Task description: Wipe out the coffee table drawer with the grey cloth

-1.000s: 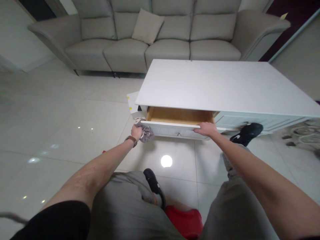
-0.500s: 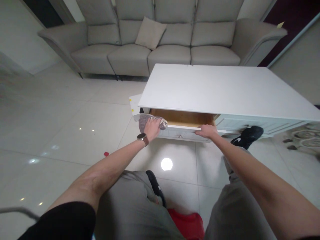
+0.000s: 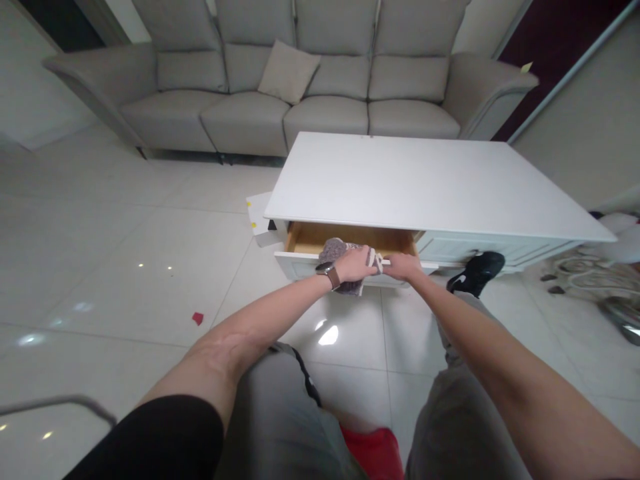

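A drawer (image 3: 295, 267) is pulled out from the front of the white coffee table (image 3: 400, 180), and its bare wooden inside shows. My left hand (image 3: 356, 263) is closed on a greyish-purple cloth (image 3: 333, 249) and presses it over the drawer's front edge, near the middle. Part of the cloth hangs down over the drawer front. Close beside it, my right hand (image 3: 403, 267) grips the top edge of the drawer front toward its right end, fingers wrapped over it.
Behind the table stands a grey sofa (image 3: 240, 120) with a beige cushion (image 3: 289, 71). A white box (image 3: 260, 217) sits at the table's left end. On the floor lie a red scrap (image 3: 197, 319) and a grey hose (image 3: 60, 400); a red object (image 3: 375, 450) is between my legs.
My left hand has slid the cloth rightward along the drawer's front edge, from its left end to beside my right hand. My right hand keeps its hold on the drawer.
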`<state>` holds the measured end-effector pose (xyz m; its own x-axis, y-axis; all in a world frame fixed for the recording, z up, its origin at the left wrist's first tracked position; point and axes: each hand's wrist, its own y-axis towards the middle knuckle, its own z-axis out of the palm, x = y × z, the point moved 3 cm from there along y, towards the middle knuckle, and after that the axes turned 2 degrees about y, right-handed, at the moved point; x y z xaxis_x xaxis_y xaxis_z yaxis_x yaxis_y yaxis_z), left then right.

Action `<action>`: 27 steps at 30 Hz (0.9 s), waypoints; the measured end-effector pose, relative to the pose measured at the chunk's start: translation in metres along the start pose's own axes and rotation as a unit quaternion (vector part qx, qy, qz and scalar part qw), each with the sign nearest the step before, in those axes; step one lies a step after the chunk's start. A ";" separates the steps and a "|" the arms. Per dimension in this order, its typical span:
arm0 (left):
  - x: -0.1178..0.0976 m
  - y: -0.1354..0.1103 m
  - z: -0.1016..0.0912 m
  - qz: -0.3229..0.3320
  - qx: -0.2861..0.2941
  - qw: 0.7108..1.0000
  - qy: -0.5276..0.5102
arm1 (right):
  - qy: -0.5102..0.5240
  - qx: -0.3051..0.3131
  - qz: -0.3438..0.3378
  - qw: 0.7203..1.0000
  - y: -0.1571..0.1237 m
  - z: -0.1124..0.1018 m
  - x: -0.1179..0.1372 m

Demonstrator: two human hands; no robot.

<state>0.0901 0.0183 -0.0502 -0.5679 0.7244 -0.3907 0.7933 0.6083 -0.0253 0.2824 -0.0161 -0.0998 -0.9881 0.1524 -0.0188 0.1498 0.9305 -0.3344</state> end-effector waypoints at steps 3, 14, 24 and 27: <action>0.022 -0.005 -0.013 0.014 0.070 0.997 0.032 | 0.006 -0.003 -0.002 1.000 -0.003 -0.001 0.000; 0.068 -0.023 0.000 0.031 0.085 0.994 0.063 | 0.013 -0.010 -0.002 1.000 -0.002 0.002 -0.001; 0.073 -0.009 0.002 0.009 0.094 0.993 0.067 | 0.022 -0.010 0.003 1.000 -0.002 0.003 0.000; 0.075 -0.008 0.006 0.014 0.080 0.994 0.076 | 0.034 -0.009 0.000 0.999 -0.001 0.004 -0.001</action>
<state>0.0421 0.0657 -0.0844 -0.5613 0.7890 -0.2498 0.8276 0.5356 -0.1677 0.2828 -0.0188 -0.1036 -0.9837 0.1744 0.0449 0.1514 0.9359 -0.3182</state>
